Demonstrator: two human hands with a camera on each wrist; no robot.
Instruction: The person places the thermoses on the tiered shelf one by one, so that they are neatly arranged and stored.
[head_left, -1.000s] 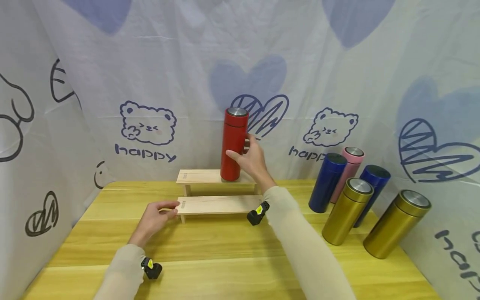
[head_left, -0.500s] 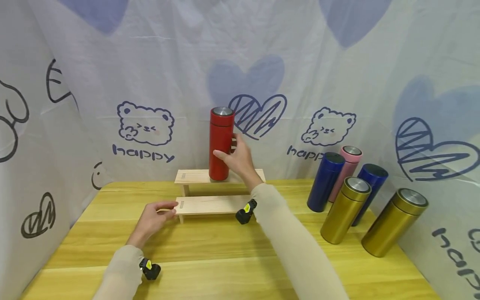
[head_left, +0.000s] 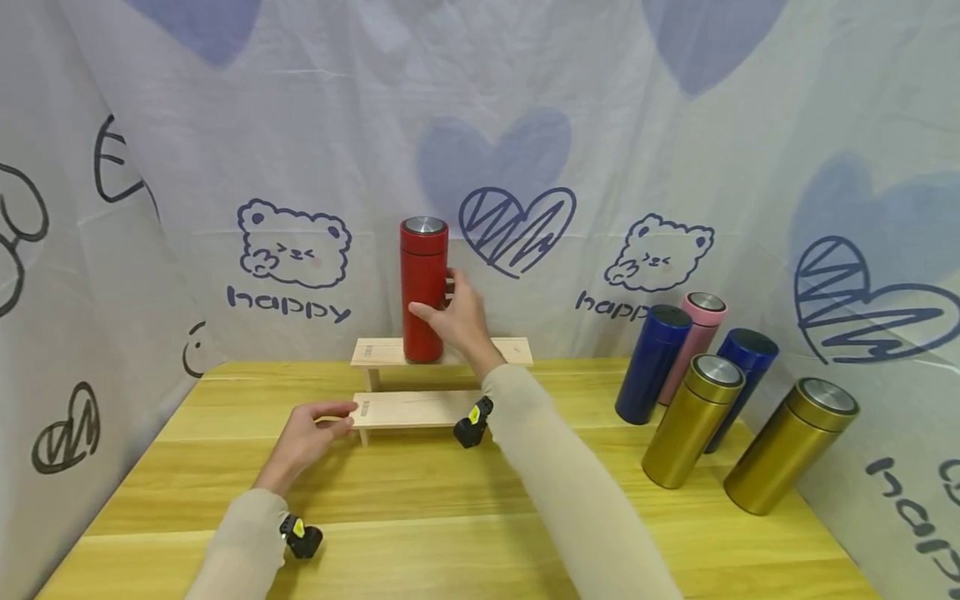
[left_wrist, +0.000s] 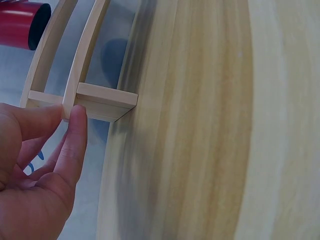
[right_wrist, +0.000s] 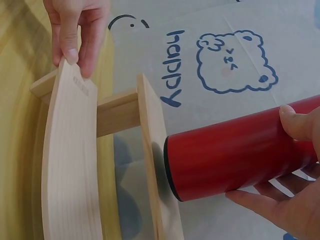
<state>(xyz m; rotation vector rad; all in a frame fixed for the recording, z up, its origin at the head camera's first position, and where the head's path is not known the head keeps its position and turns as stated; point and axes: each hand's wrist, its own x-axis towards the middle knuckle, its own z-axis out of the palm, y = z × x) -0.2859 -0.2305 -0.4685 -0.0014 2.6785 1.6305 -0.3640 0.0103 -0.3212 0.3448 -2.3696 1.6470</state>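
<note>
A red thermos bottle stands upright at the upper tier of a two-tier wooden shelf. My right hand grips it from the right side, thumb in front and fingers behind. In the right wrist view the bottle's dark base is close over the upper board; whether it touches is hard to tell. With thumb and fingers, my left hand pinches the left end of the lower board, seen also in the left wrist view as the hand at the board's tip.
To the right on the wooden table stand two blue bottles, a pink bottle and two gold bottles. A white cloth with hearts and bears hangs behind and along the sides.
My right hand has moved the red thermos bottle leftward along the upper tier, from right of its middle to left of it. The left hand keeps its place on the shelf.
</note>
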